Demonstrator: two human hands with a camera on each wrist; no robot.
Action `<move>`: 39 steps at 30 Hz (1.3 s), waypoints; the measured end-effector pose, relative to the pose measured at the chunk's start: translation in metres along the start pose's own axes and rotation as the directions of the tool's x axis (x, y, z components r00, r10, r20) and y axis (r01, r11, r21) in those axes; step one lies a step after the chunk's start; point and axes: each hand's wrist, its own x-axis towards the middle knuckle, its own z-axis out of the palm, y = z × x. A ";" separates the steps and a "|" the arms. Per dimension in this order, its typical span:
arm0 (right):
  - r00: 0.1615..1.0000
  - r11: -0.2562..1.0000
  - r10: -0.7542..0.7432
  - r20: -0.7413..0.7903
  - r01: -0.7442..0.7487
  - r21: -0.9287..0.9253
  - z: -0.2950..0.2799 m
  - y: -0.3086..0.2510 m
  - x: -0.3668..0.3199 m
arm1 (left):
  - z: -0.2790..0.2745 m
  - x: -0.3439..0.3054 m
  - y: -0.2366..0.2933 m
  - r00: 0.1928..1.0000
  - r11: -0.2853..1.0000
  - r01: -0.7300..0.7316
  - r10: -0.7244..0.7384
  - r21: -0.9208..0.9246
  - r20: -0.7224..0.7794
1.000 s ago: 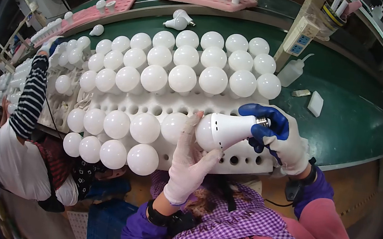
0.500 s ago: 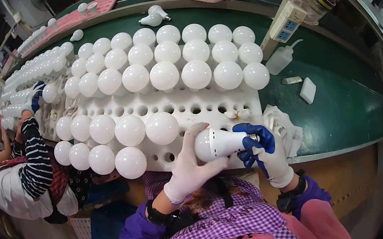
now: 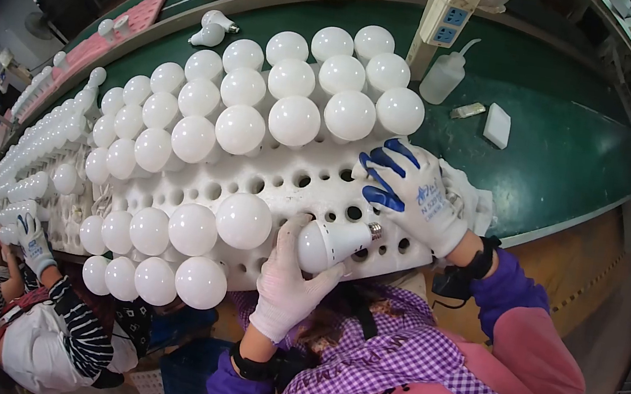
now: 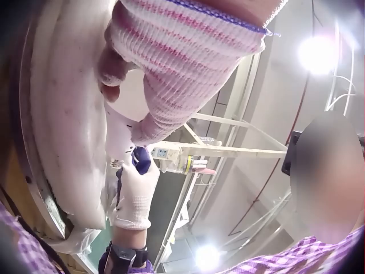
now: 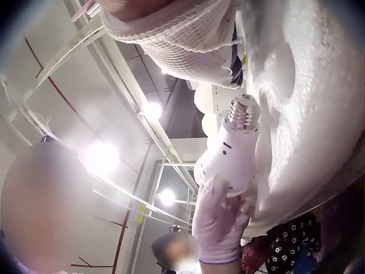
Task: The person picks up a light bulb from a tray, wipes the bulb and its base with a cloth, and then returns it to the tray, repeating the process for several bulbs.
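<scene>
My left hand (image 3: 285, 285), in a white glove, grips the round end of a white bulb (image 3: 327, 245), whose metal screw base points right, above the white foam tray (image 3: 193, 180). In the left wrist view the fingers and thumb lie around the bulb (image 4: 121, 132). The gloved right hand (image 3: 418, 203) is just beyond the screw base, palm down over the tray's right end, blue-coated fingers spread and pointing left. A gap separates it from the bulb (image 5: 228, 160) in the right wrist view. What lies beneath the right palm is hidden.
Rows of round bulbs (image 3: 240, 128) stand in the tray. On the green table (image 3: 544, 116) are a squeeze bottle (image 3: 443, 78), a white block (image 3: 497, 126) and two loose bulbs (image 3: 208, 34). A crumpled white cloth (image 3: 476, 199) lies beside the tray. Another person's gloved hand (image 3: 35, 242) is at left.
My right hand has left the bulb's screw base and moved up over the tray, its fingers spread. The left hand still holds the bulb. The head view has shifted right.
</scene>
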 end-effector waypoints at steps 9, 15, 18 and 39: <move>0.998 0.942 0.049 0.031 -0.056 0.330 0.001 -0.013 0.001 | 0.002 0.000 -0.005 0.999 0.999 -0.034 0.034 0.042 -0.016; 0.975 0.885 -0.220 0.014 0.194 0.423 -0.023 -0.041 -0.001 | -0.001 0.001 0.001 1.000 1.000 -0.007 0.007 -0.019 -0.001; 0.975 0.898 -0.222 0.030 0.192 0.396 -0.014 -0.037 0.005 | -0.001 0.001 0.004 0.999 0.999 0.033 -0.032 -0.021 0.017; 0.997 0.986 -0.081 0.008 0.079 0.144 0.002 0.005 0.012 | 0.001 -0.005 -0.017 1.000 0.943 0.007 -0.009 -0.333 -0.005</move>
